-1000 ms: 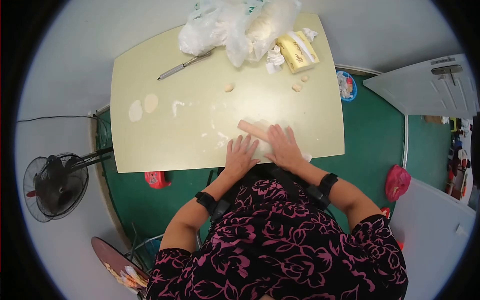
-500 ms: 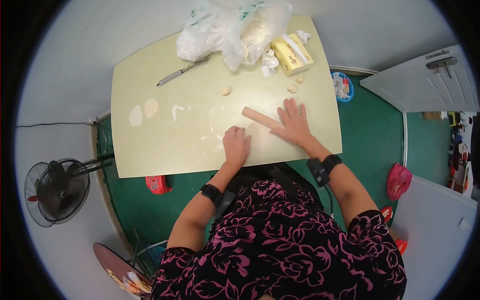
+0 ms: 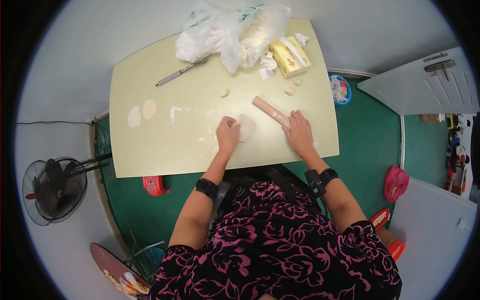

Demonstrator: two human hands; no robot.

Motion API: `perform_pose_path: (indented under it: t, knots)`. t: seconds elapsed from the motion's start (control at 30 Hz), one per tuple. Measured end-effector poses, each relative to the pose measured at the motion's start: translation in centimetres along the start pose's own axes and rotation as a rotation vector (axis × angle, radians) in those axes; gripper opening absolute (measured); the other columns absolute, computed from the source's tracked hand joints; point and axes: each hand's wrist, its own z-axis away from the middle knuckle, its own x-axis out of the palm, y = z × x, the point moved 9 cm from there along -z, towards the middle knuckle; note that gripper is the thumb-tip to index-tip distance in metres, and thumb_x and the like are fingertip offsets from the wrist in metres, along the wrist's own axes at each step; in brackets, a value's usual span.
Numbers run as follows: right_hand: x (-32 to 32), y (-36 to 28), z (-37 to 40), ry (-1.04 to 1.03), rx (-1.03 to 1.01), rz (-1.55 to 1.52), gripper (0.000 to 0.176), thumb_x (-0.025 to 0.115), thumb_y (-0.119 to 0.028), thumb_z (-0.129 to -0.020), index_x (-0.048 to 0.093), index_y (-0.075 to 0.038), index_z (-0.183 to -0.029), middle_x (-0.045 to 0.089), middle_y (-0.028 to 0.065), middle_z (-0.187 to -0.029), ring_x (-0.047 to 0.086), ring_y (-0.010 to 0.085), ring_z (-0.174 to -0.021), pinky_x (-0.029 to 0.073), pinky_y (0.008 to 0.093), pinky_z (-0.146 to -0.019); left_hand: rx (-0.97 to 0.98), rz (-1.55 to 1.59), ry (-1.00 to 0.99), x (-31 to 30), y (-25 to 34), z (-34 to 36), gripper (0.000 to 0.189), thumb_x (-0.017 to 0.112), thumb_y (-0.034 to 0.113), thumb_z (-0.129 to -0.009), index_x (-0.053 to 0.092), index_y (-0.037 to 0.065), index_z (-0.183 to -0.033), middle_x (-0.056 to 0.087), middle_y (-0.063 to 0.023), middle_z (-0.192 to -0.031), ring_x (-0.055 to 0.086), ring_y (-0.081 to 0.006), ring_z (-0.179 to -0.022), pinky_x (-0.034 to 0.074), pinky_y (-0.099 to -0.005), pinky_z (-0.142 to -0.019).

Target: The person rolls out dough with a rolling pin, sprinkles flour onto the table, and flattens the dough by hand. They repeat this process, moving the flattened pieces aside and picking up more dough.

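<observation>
My left hand (image 3: 228,135) pinches the left edge of a thin round dough wrapper (image 3: 246,128) near the table's front. To its right, my right hand (image 3: 301,133) is closed round the near end of a wooden rolling pin (image 3: 270,111), which slants away to the upper left. The pin lies apart from the wrapper. Beyond my hands sit small dough pieces: one lump (image 3: 224,93) in the middle and two more (image 3: 290,91) at the right. Two flat wrappers (image 3: 149,109) lie side by side at the left, close together.
Plastic bags (image 3: 235,37) with white contents stand at the back, beside a yellow tissue pack (image 3: 290,56) and crumpled tissue (image 3: 268,63). A knife (image 3: 181,73) lies at the back left. Flour smears mark the table (image 3: 165,150). A fan (image 3: 55,190) stands left.
My left hand has taken hold of the wrapper's edge and lifted it slightly. My right hand has drawn the rolling pin away to the right and closed round its end.
</observation>
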Motion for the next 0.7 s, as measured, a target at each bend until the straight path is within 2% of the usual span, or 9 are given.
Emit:
perform_pose_path:
  t: [0.1,0.2,0.3,0.4,0.5,0.6,0.7]
  knots:
    - [0.0,-0.1,-0.1,-0.022,0.025,0.017,0.038,0.063,-0.024,-0.081,0.050,-0.004,-0.111,0.046,0.0135,-0.128,0.039,0.0301,-0.126,0.033,0.0446,-0.100,0.161,0.038,0.178,-2.9,2.7,-1.6,0.018,0.066,0.007,-0.077,0.060,0.002,-0.093,0.063,-0.0115,-0.079,0.059,-0.0276,-0.071,0.047,-0.0364,-0.067]
    - [-0.1,0.0,0.0,0.002,0.008,-0.002,0.038,0.063,-0.024,-0.081,0.049,-0.004,-0.111,0.046,0.0133,-0.128,0.040,0.0302,-0.125,0.033,0.0441,-0.100,0.502,-0.293,0.083,-2.0,7.6,-0.6,0.021,0.064,0.010,-0.077,0.060,0.005,-0.097,0.063,-0.0125,-0.080,0.062,-0.0268,-0.081,0.046,-0.0365,-0.074]
    - [-0.2,-0.2,0.0,0.012,-0.002,0.003,0.039,0.063,-0.024,-0.081,0.049,-0.004,-0.112,0.046,0.0136,-0.128,0.041,0.0302,-0.124,0.034,0.0442,-0.099,0.717,-0.519,-0.162,2.0,8.3,2.9,0.028,0.064,0.014,-0.077,0.060,0.004,-0.102,0.062,-0.0116,-0.082,0.061,-0.0257,-0.087,0.043,-0.0385,-0.078]
    - [-0.3,-0.2,-0.1,0.007,-0.003,0.004,0.039,0.064,-0.023,-0.081,0.049,-0.003,-0.111,0.047,0.0142,-0.127,0.041,0.0307,-0.123,0.034,0.0441,-0.099,0.805,-0.536,-0.320,6.0,3.9,6.9,0.038,0.064,0.021,-0.079,0.056,0.002,-0.110,0.062,-0.0131,-0.100,0.055,-0.0288,-0.103,0.039,-0.0438,-0.087]
    - [-0.5,-0.3,-0.1,0.020,-0.036,-0.005,0.039,0.065,-0.022,-0.080,0.048,-0.003,-0.110,0.047,0.0147,-0.126,0.041,0.0314,-0.123,0.033,0.0456,-0.100,0.812,-0.483,-0.376,4.5,4.6,9.5,0.049,0.064,0.025,-0.080,0.050,0.002,-0.122,0.053,-0.0153,-0.123,0.046,-0.0300,-0.119,0.034,-0.0468,-0.095]
    - [-1.1,-1.0,0.2,0.106,-0.089,-0.052,0.039,0.066,-0.020,-0.078,0.049,-0.002,-0.109,0.047,0.0155,-0.126,0.041,0.0326,-0.123,0.031,0.0485,-0.101,0.768,-0.532,-0.422,3.9,3.6,10.0,0.059,0.063,0.031,-0.081,0.044,0.001,-0.128,0.044,-0.0164,-0.133,0.038,-0.0308,-0.126,0.031,-0.0492,-0.100]
    - [0.0,-2.9,1.4,0.045,-0.217,-0.144,0.041,0.065,-0.024,-0.079,0.050,-0.002,-0.111,0.045,0.0174,-0.129,0.037,0.0338,-0.127,0.027,0.0514,-0.104,0.762,-0.529,-0.413,3.9,3.1,9.9,0.063,0.063,0.031,-0.080,0.042,0.001,-0.131,0.042,-0.0151,-0.136,0.038,-0.0302,-0.127,0.029,-0.0488,-0.101]
